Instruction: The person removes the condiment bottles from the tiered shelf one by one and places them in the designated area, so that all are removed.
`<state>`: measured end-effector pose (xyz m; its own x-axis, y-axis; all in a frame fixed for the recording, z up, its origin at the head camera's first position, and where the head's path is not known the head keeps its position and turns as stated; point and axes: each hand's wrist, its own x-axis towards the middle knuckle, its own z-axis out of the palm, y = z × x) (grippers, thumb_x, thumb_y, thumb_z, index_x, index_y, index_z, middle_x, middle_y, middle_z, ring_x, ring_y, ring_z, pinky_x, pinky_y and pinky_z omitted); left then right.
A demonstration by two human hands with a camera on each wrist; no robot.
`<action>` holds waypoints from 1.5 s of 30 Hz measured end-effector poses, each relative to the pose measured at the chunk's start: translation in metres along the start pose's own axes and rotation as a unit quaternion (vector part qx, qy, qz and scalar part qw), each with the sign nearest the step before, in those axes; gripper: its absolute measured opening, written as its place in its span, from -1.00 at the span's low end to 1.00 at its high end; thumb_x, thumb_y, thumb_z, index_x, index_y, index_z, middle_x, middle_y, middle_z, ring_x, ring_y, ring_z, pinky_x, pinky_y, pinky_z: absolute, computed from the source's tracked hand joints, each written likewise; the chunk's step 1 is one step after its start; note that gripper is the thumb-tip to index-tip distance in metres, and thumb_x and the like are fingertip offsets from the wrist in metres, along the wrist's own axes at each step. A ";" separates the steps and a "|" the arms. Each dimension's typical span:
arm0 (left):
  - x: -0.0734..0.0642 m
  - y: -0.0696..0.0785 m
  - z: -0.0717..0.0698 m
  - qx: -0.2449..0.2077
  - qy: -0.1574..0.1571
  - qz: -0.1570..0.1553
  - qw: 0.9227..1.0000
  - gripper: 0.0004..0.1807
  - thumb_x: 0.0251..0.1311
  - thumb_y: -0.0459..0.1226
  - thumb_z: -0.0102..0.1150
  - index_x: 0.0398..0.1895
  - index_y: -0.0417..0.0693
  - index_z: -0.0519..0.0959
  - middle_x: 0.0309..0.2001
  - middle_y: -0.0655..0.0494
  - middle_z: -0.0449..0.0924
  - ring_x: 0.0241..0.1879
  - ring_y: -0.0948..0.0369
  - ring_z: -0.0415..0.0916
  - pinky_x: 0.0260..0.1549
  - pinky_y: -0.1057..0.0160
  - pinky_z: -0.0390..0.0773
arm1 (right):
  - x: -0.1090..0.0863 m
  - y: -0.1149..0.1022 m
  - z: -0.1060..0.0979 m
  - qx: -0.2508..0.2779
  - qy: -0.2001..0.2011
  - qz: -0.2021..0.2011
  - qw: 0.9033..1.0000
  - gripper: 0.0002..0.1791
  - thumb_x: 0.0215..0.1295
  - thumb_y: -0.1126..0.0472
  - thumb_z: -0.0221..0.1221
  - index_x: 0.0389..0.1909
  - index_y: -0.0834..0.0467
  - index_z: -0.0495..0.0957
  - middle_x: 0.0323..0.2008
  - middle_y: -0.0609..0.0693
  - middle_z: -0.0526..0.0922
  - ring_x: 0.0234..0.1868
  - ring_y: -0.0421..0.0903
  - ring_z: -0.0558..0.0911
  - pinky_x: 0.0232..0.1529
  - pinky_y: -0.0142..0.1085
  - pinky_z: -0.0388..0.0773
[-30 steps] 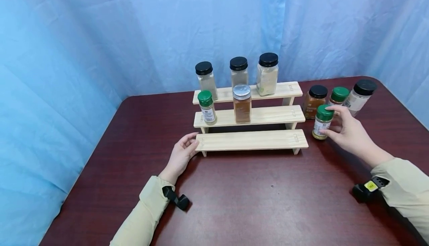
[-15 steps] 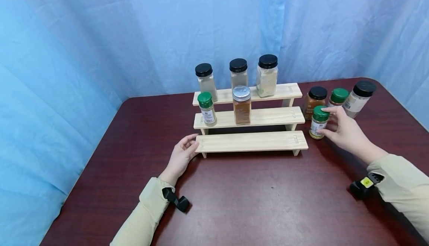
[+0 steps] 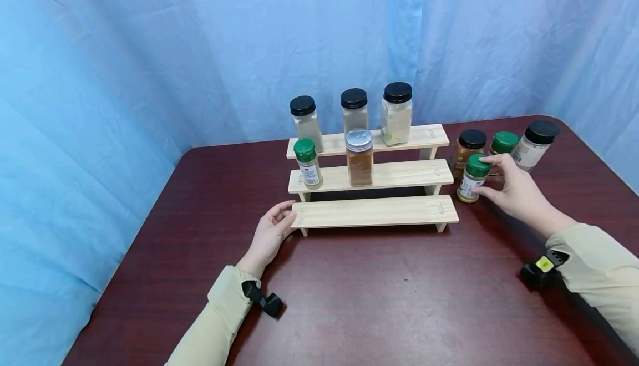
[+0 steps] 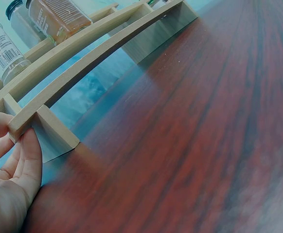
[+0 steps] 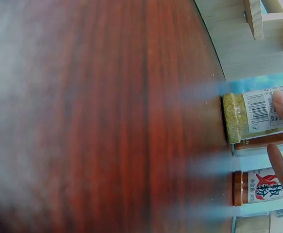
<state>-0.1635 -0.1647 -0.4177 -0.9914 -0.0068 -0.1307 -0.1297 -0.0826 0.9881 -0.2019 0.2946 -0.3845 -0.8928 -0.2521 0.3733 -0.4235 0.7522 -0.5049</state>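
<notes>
My right hand point(image 3: 519, 191) pinches a small spice jar point(image 3: 469, 184) with a green lid, thumb on its label and fingers at the lid. The jar leans slightly, just right of the wooden three-step rack point(image 3: 374, 212); yellowish powder shows in its base point(image 5: 235, 118) in the right wrist view. Whether that base touches the table I cannot tell. My left hand point(image 3: 269, 235) pinches the left end of the rack's lowest step, the thumb point(image 4: 30, 158) underneath. On the middle step stand a green-lidded jar point(image 3: 310, 172) and a silver-lidded jar of brown powder point(image 3: 360, 166).
Three black-lidded jars, including the right one point(image 3: 396, 119), stand on the top step. Behind my right hand are a black-lidded brown jar point(image 3: 461, 158), a green-lidded jar point(image 3: 504, 142) and a larger black-lidded jar point(image 3: 530, 152). Blue curtains point(image 3: 299, 33) enclose the dark red table point(image 3: 359, 294).
My right hand has moved the green-lidded spice jar a little left, toward the rack, and its base has swung leftward. My left hand stays on the rack.
</notes>
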 end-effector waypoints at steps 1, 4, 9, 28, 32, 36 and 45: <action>0.000 0.000 0.000 -0.001 0.001 -0.001 1.000 -0.56 0.32 -0.47 -0.04 0.26 -0.36 0.29 -0.34 0.25 0.41 -0.38 0.42 0.42 -0.36 0.49 0.48 | 0.000 0.001 0.000 0.000 -0.001 0.002 1.000 -0.28 0.04 0.52 0.29 0.17 0.40 0.10 -0.02 0.46 0.39 -0.13 0.42 0.53 -0.21 0.18 0.46; 0.000 0.000 0.000 -0.005 0.003 -0.003 1.000 -0.56 0.32 -0.47 -0.04 0.26 -0.35 0.29 -0.34 0.25 0.41 -0.39 0.42 0.42 -0.36 0.49 0.48 | 0.001 0.002 0.001 -0.003 0.003 0.004 1.000 -0.28 0.04 0.52 0.29 0.17 0.40 0.10 -0.02 0.45 0.39 -0.12 0.42 0.53 -0.20 0.18 0.45; -0.001 -0.001 0.000 -0.004 0.000 -0.002 1.000 -0.56 0.32 -0.47 -0.05 0.26 -0.36 0.28 -0.34 0.25 0.41 -0.38 0.42 0.42 -0.36 0.49 0.48 | 0.003 0.005 0.002 -0.004 0.007 0.003 1.000 -0.28 0.03 0.52 0.30 0.16 0.40 0.10 -0.01 0.46 0.39 -0.11 0.43 0.53 -0.18 0.16 0.44; -0.002 0.001 0.002 -0.015 0.002 0.005 1.000 -0.57 0.32 -0.50 -0.07 0.25 -0.37 0.29 -0.36 0.26 0.41 -0.39 0.41 0.41 -0.37 0.49 0.48 | 0.006 0.004 0.003 0.005 0.004 0.017 1.000 -0.29 0.05 0.51 0.29 0.17 0.41 0.12 0.00 0.46 0.38 -0.07 0.46 0.51 -0.14 0.19 0.43; -0.002 0.001 0.002 -0.018 0.002 0.006 1.000 -0.57 0.31 -0.50 -0.07 0.25 -0.38 0.29 -0.37 0.26 0.41 -0.40 0.42 0.40 -0.38 0.49 0.47 | 0.007 0.005 0.002 0.005 0.002 0.019 1.000 -0.29 0.05 0.51 0.29 0.18 0.42 0.13 0.00 0.46 0.37 -0.08 0.46 0.51 -0.15 0.20 0.44; -0.002 0.000 0.002 -0.017 0.003 0.005 1.000 -0.57 0.31 -0.50 -0.06 0.25 -0.38 0.29 -0.38 0.27 0.42 -0.40 0.42 0.40 -0.39 0.49 0.47 | 0.007 0.004 0.000 -0.004 0.005 0.018 1.000 -0.31 0.02 0.51 0.31 0.16 0.42 0.19 0.00 0.41 0.38 -0.11 0.42 0.53 -0.16 0.20 0.46; 0.000 -0.001 0.001 -0.008 0.001 0.009 1.000 -0.58 0.31 -0.49 -0.05 0.24 -0.37 0.30 -0.36 0.25 0.42 -0.39 0.41 0.41 -0.38 0.48 0.47 | 0.006 -0.001 -0.007 -0.016 0.022 -0.007 1.000 -0.28 -0.11 0.50 0.39 0.13 0.38 0.29 0.00 0.31 0.40 -0.08 0.25 0.51 -0.15 -0.21 0.51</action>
<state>-0.1632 -0.1641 -0.4184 -0.9935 -0.0105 -0.1133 -0.1118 -0.0992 0.9888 -0.2058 0.2965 -0.3760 -0.8792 -0.2353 0.4143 -0.4292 0.7688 -0.4742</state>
